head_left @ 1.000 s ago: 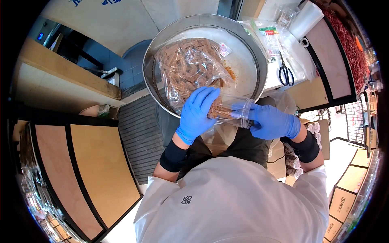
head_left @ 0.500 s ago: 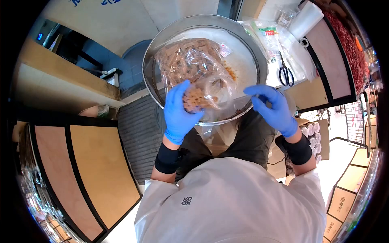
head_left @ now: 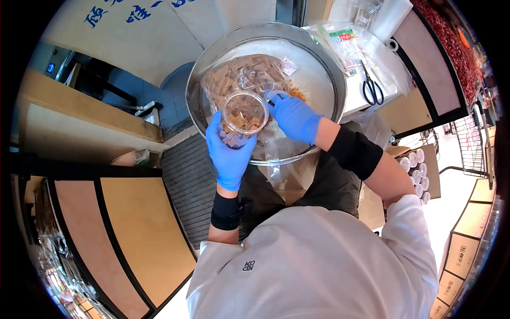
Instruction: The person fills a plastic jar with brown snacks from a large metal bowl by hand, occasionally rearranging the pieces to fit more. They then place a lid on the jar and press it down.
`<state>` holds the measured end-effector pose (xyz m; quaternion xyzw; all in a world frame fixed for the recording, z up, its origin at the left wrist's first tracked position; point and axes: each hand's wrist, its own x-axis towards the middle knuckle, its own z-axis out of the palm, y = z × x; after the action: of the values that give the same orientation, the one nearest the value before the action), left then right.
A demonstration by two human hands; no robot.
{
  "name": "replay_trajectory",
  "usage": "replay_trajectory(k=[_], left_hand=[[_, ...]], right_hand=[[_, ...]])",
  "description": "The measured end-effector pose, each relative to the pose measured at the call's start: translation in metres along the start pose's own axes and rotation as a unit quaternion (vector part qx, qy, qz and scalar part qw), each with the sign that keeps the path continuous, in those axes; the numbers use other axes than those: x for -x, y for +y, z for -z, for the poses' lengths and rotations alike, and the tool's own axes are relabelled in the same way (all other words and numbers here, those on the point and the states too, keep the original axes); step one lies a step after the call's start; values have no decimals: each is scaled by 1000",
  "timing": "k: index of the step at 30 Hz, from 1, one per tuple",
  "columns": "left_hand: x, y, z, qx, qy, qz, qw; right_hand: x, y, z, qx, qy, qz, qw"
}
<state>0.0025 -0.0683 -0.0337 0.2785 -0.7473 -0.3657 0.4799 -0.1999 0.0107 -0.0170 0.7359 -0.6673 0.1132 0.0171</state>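
Observation:
My left hand (head_left: 229,159) is wrapped round a clear plastic jar (head_left: 245,112) whose round opening faces up toward me. Brown cut pieces lie inside the jar. To its right, my right hand (head_left: 297,118) has its fingers curled close to the rim; what they hold, if anything, I cannot make out. Both hands wear blue gloves. Behind the jar, a clear plastic bag (head_left: 212,87) full of brown strip-like pieces lies in a large round metal pan (head_left: 340,87). Orange-brown crumbs (head_left: 297,94) and a small printed packet (head_left: 288,66) lie beside the bag.
Black-handled scissors (head_left: 373,90), a printed plastic packet (head_left: 342,36) and a clear plastic roll (head_left: 390,20) are on the white surface at right. Several lidded jars (head_left: 419,173) stand in a carton lower right. A wooden panelled cabinet (head_left: 143,228) is at left.
My right hand has moved left from beyond the pan's right edge to the jar's rim. The jar in my left hand now shows its opening upright. The view has shifted slightly.

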Motion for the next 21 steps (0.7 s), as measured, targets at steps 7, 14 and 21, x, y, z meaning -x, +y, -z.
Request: replay_trajectory(k=[7,14,21], left_hand=[[2,11,-2,-35,-8,-27,999],[6,11,-9,-69,-46,-57,995],[7,7,-9,-96,-67,-77,990]], right_hand=[[-3,1,-13,-23,137,-44,989],[-17,1,-58,75,126,-35,989],[-8,15,-95,-356,224,-126,898]])
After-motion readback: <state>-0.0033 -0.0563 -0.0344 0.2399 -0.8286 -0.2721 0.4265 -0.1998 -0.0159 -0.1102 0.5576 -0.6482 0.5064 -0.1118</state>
